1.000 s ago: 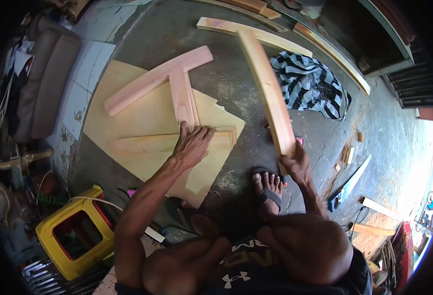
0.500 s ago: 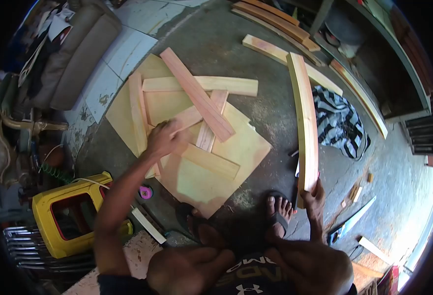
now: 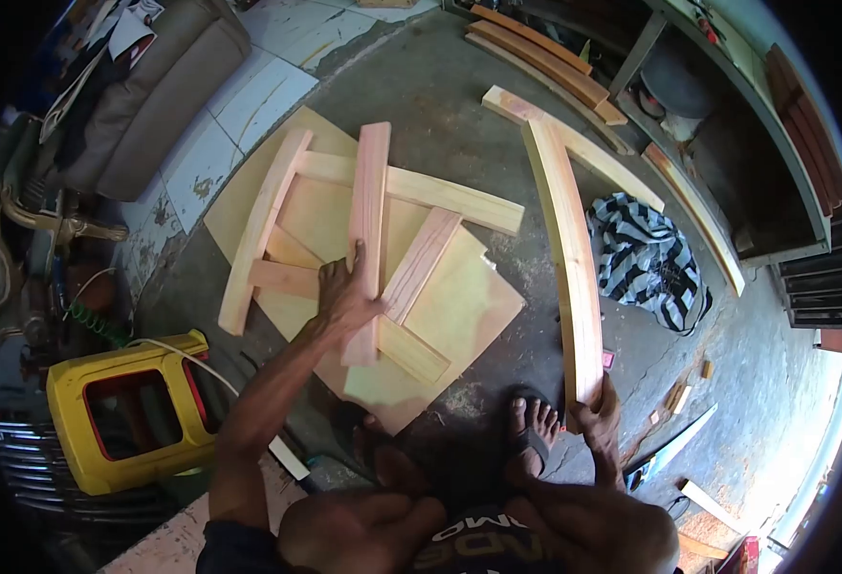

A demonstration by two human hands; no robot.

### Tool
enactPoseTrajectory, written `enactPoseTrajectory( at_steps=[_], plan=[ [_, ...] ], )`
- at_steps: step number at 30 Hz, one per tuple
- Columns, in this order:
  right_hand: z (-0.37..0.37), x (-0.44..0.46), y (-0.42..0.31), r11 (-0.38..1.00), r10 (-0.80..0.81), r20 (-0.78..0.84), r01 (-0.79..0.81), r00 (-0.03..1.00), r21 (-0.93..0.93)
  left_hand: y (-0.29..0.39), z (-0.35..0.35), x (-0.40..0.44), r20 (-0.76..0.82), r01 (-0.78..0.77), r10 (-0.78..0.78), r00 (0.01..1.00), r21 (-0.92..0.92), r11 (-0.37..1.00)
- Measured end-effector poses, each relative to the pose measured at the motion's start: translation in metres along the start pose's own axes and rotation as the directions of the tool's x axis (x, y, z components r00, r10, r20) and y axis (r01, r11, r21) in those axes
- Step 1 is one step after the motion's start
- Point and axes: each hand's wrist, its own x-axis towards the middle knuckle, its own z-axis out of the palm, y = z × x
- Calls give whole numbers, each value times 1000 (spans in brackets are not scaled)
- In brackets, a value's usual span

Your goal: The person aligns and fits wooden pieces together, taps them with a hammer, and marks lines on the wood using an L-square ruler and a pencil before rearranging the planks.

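Board [image 3: 574,277], long and pale, in the right hand [image 3: 600,421]: gripping its near end, wrapping the fingers around it, outside the right corner of the plywood sheet [image 3: 483,306]. Resting the left hand [image 3: 346,295] on a pinkish plank [image 3: 371,196], bending the fingers against it; unable to tell whether closing around it. Crossing that plank over a pale slat [image 3: 449,203], past the sheet's upper-right edge. Overhanging the lower-left edge with a curved rail [image 3: 266,231]. Holding the board near a striped cloth [image 3: 645,263].
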Motion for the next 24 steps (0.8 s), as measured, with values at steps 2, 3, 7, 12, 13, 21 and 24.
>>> enactPoseTrajectory(
  at_steps=[2,3,7,12,13,21,24],
  plan=[
    [7,9,-2,999,-38,-1,38,999,-37,-31,-7,-28,64,-53,52,997,6,999],
    [14,12,-7,998,-55,-11,56,998,16,-40,-13,-39,49,-168,167,985,18,986],
    [38,22,-22,998,-67,-8,67,998,-3,-56,-30,-59,236,-255,242,941,26,966],
    [44,25,-20,980,-157,20,158,987,-117,-49,-43,-54,271,-330,314,910,17,944],
    [42,24,-18,976,-180,44,184,983,-115,-45,-44,-50,261,-273,269,927,-24,962],
    [38,17,-23,975,-162,66,170,985,-141,-55,-63,-20,-21,-267,266,964,-79,961],
    [33,19,-20,984,-123,66,130,990,-117,-54,-80,-19,-26,-262,260,965,-64,963]
  ],
)
